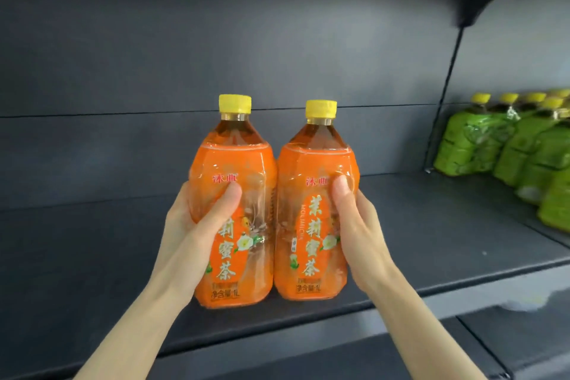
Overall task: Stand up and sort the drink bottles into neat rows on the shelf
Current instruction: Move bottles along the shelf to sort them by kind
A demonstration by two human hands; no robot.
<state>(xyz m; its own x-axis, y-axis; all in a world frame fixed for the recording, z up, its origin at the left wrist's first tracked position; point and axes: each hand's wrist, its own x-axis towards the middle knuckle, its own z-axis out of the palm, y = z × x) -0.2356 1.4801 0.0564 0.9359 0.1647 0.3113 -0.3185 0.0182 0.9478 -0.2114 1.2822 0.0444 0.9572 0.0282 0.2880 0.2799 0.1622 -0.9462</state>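
**Pair of orange tea bottles going onto the dark shelf**

Head view: the left hand (197,219) is gripping the left orange-labelled clear plastic tea bottle (234,160), with the thumb lying across the label front and the fingers wrapping round the back out of sight. The right hand (359,222) is gripping the right orange-labelled clear plastic tea bottle (314,163) the same way, mirrored. Both bottles are standing upright with yellow screw caps on and sides touching, and they are sitting near the front edge of the dark grey metal shelf board (92,256). I cannot tell whether the bases are fully resting on it. Green-labelled plastic bottles with yellow caps (509,148) are standing in rows in the next bay to the right, well apart.

Judging from this, the pair is being placed. To do it well:
- keep both bottles vertical
- get the bases flat before loosening either grip
- push them back together so the sides keep touching
- keep the labels facing out
- line the pair up parallel to the shelf edge so the row is starting straight
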